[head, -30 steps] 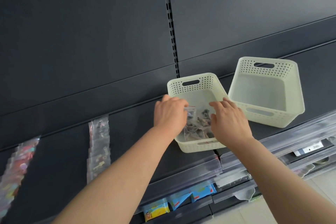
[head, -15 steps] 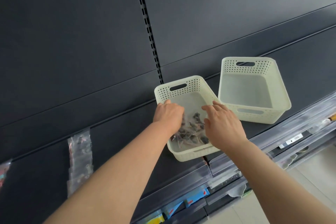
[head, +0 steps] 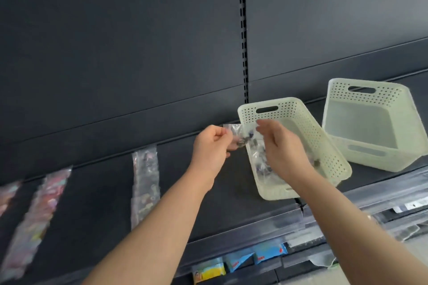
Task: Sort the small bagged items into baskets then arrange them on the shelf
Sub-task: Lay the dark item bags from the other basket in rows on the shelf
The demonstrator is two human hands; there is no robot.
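Two cream perforated baskets stand on the dark shelf [head: 227, 194]. The nearer basket [head: 301, 122] holds clear bags of small dark items [head: 261, 166]. The farther basket [head: 370, 127] at the right looks empty. My left hand [head: 212, 148] pinches a small clear bag [head: 240, 136] of dark pieces, lifted just left of the nearer basket's rim. My right hand [head: 282, 148] hovers over that basket with its fingertips at the bag's right edge; the blur hides whether they grip it.
Rows of clear bagged items lie on the shelf at the left: a pale row [head: 144, 185] and colourful rows [head: 39, 215]. Clear price rails [head: 335, 215] edge the shelf front. Lower shelves show blue and yellow packets [head: 240, 261].
Both hands have risen out of the nearer basket. My left hand has lifted a small bag up and to the left of the rim. The view has swung left.
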